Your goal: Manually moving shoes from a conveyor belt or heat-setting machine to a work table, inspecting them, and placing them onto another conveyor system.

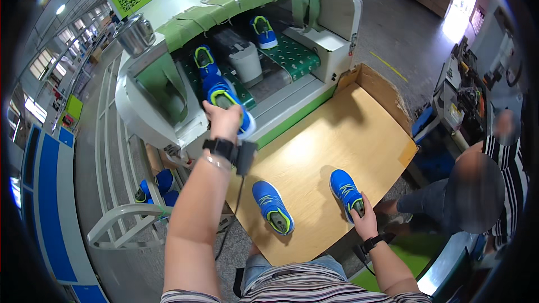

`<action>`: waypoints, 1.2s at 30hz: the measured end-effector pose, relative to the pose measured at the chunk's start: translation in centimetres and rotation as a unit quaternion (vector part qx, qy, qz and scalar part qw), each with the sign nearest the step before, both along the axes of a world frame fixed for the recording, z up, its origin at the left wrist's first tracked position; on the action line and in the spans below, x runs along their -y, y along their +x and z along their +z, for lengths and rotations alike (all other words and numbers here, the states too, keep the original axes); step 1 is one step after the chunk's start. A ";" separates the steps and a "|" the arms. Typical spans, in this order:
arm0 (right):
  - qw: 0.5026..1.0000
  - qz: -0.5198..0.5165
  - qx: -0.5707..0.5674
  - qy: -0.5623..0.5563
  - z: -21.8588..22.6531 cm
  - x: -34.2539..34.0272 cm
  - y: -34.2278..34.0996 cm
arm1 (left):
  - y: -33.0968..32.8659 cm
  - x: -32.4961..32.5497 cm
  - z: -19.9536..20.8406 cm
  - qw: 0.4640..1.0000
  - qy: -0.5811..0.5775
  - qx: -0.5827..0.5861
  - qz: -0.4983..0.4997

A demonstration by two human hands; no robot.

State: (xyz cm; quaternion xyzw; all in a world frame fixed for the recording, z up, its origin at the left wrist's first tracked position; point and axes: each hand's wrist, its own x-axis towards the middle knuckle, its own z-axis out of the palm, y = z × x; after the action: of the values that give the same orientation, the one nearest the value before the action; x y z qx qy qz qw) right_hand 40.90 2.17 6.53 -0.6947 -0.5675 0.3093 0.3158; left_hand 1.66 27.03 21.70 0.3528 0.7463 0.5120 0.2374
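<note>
My left hand (225,122) reaches to the mouth of the conveyor machine (140,95), its fingers closed on a blue sneaker (218,88) with lime-green lining. That sneaker is at the near end of the left belt. Lower right, my right hand (366,220) grips the heel opening of another blue sneaker (344,186), which points away from me on the wooden board (303,163). A third sneaker (273,207) sits on the board to its left, untouched. Deeper in the machine, one sneaker (204,59) lies on the left belt and another (264,31) on the green dotted right belt (300,59).
Between the belts stands a pale container (245,62). A metal pot (135,35) rests on the machine's left shoulder. Cardboard (382,92) edges the board's far side. More blue shoes (160,188) lie on the left rack. A person in stripes (505,174) is at the right.
</note>
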 end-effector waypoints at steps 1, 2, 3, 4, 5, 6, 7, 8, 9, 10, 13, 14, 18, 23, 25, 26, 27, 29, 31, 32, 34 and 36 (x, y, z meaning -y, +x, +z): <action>1.000 -0.001 -0.005 -0.018 0.5 0.0 -0.2 | 0.0 -1.0 0.6 0.998 -0.052 -0.038 0.021; 0.999 -0.018 -0.014 -0.025 0.9 -0.4 -0.4 | 0.6 -1.6 1.4 0.998 -0.060 -0.020 0.009; 0.999 -0.024 -0.012 -0.026 0.9 -1.1 -0.2 | 0.9 -1.7 1.9 0.997 -0.072 -0.002 -0.001; 0.994 -0.057 -0.089 -0.036 0.7 -2.4 -0.1 | 0.3 -2.5 2.1 0.997 -0.073 -0.005 0.004; 0.981 -0.096 -0.162 -0.044 1.0 -3.7 0.5 | 0.5 -2.4 2.8 0.997 -0.067 0.008 -0.024; 0.978 -0.075 -0.191 -0.023 2.9 -5.7 -0.6 | -1.1 -2.2 2.3 0.999 -0.013 0.015 -0.038; 0.974 -0.055 -0.220 -0.002 5.5 -7.8 -2.6 | -2.5 -1.8 1.3 0.998 0.041 0.021 -0.052; 0.975 -0.025 -0.215 0.060 7.7 -10.1 -4.0 | -2.6 -1.0 0.4 0.991 0.114 0.018 -0.064; 0.972 -0.005 -0.202 0.121 9.8 -12.5 -4.8 | -0.4 0.1 0.6 0.989 0.136 -0.020 -0.063; 0.969 0.008 -0.178 0.170 12.4 -15.0 -6.5 | -0.6 1.5 0.1 0.980 0.163 -0.059 -0.099; 0.951 0.051 -0.078 0.295 18.7 -24.0 -10.6 | 1.9 8.0 0.3 0.966 0.146 -0.021 -0.213; 0.947 0.053 -0.024 0.315 19.4 -27.6 -11.8 | 2.5 10.0 0.1 0.961 0.112 -0.097 -0.233; 0.966 0.072 0.133 0.209 16.4 -38.3 -16.4 | 1.3 15.9 -4.1 0.950 0.026 -0.122 -0.285; 0.946 0.086 0.132 0.284 13.8 -38.5 -19.4 | -2.0 22.6 -6.5 0.971 -0.101 -0.022 -0.217; 0.924 0.106 0.164 0.330 9.6 -34.3 -19.5 | -3.6 25.2 -8.6 0.971 -0.149 -0.005 -0.189; 0.914 0.172 0.198 0.309 6.9 -31.8 -18.5 | -4.1 26.3 -10.2 0.966 -0.171 -0.056 -0.185; 0.881 0.216 0.303 0.294 3.1 -29.4 -16.5 | -3.9 26.7 -11.0 0.965 -0.170 -0.052 -0.192; 0.884 0.317 0.340 0.052 -2.8 -22.3 -13.7 | -4.0 28.1 -11.6 0.956 -0.218 -0.004 -0.195; 0.900 0.320 0.296 0.015 -7.9 -15.7 -10.2 | -3.8 29.1 -12.4 0.961 -0.201 0.013 -0.188; 0.896 0.318 0.309 0.020 -8.3 -13.3 -9.3 | -3.5 29.5 -12.7 0.964 -0.188 0.021 -0.189; 0.936 0.268 0.228 0.006 -8.8 -12.0 -8.6 | -2.8 30.1 -13.6 0.967 -0.177 0.030 -0.183; 0.952 0.241 0.190 -0.010 -8.3 -13.7 -9.2 | -2.7 30.3 -14.9 0.950 -0.211 -0.014 -0.231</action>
State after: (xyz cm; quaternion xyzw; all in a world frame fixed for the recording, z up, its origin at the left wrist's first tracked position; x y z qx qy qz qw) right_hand 31.67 15.83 -1.75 -0.5860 -0.7645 0.2443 0.1117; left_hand -1.02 -3.29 6.83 0.4643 0.7388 0.2688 0.4078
